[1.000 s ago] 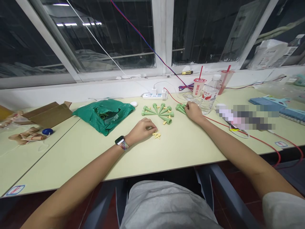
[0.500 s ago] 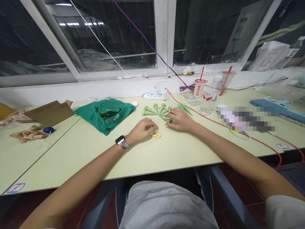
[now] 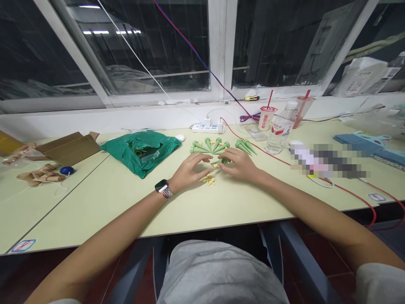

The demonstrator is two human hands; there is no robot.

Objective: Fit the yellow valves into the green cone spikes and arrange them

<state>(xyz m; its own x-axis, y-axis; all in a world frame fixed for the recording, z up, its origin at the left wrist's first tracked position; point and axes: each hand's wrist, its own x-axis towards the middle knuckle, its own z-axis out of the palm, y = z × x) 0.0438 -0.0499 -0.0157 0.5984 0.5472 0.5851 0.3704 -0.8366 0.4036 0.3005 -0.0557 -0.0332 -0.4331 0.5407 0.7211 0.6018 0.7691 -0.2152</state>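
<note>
Green plastic watering spikes, tapered with wide caps, lie fanned out on the table, one of them a spike near the fan's middle. My right hand has its thumb and fingers around the cap of another green spike, whose thin end points left. Facing it, my left hand has thumb and fingers apart with nothing visible between them. Small yellow valve-like pieces lie in a pile just below the left fingertips. Another yellow piece shows between the two hands, beside the spike.
A torn green plastic bag lies left of the hands. Farther left are a cardboard box and a wooden toy with a blue ball. Behind stands a power strip; rightward are a water bottle, drink cups and a red cable.
My left thumb and fingers have spread farther apart. The spike at my right hand has shifted, its thin end now lower and pointing left. The view has moved slightly.
</note>
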